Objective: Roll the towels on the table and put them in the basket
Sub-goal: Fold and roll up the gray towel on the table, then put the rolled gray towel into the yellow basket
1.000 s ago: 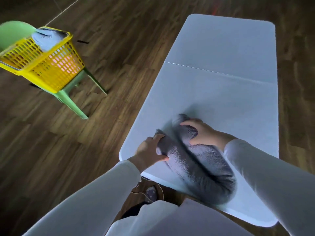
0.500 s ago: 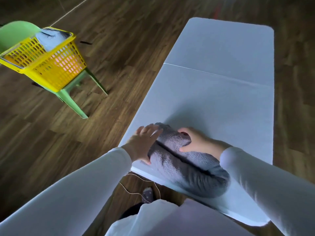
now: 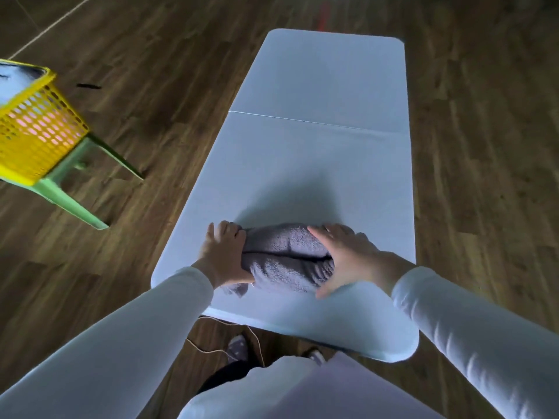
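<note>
As left hand [image 3: 223, 255] and right hand [image 3: 348, 255] clasp its ends, grey terry towel [image 3: 287, 252], plump cylinder, smooth table [image 3: 317, 164].

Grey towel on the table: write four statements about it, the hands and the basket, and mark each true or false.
The grey towel lies rolled on the white table. True.
Only the left hand touches it. False: the right hand holds the other end.
The yellow basket stands on the table. False: it sits on a green chair on the floor.
The towel lies near the table's near end. True.
</note>
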